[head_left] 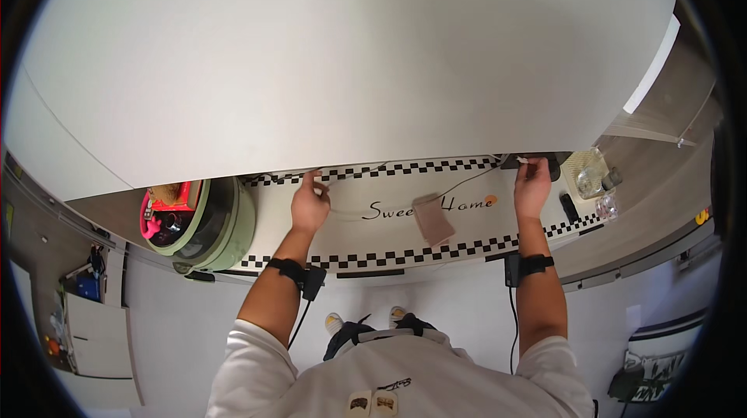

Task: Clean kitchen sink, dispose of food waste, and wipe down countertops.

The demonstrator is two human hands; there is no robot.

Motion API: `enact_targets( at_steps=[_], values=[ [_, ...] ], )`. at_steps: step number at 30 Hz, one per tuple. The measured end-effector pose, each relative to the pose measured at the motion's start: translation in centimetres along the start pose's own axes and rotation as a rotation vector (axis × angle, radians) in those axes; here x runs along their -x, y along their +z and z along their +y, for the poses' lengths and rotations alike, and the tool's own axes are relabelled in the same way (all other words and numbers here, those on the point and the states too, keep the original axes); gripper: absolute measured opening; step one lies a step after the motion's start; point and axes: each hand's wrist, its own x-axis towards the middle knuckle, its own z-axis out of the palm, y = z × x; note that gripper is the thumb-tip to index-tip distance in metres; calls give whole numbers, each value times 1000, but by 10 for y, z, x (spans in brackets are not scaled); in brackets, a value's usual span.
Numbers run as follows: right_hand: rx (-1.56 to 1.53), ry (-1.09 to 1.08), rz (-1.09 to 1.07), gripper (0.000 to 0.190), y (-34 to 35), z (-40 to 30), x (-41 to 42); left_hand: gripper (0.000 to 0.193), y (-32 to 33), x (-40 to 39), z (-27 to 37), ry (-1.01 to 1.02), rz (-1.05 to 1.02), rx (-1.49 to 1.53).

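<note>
My left hand [310, 202] is over the left part of a white mat [350, 231] with black checkered borders. Its fingers are partly curled beside a thin cable [363, 175]; whether they grip it is unclear. At the back right, my right hand [532, 184] pinches a small white piece [521, 159], which looks like a cable connector. Just behind those fingers is a dark device [509, 164], partly hidden beneath the white cabinet [362, 68]. A grey cable [470, 180] runs from there towards a folded pinkish-brown cloth [433, 220] lying on the mat.
The cabinet front overhangs the mat's back edge. A green air fryer [233, 225] stands left, with a red box [188, 195] on top. On the right are a cream tray [575, 164] holding a glass vessel [590, 178], and a small black object [568, 208].
</note>
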Motion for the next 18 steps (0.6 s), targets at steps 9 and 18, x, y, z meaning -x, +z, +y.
enact_targets(
  at_steps=[9, 18],
  values=[
    [-436, 74, 41, 16, -39, 7, -29, 37, -7, -12, 57, 66, -166, 198],
    [-1062, -64, -489, 31, 20, -170, 29, 23, 6, 6, 105, 345, -524, 212]
  ],
)
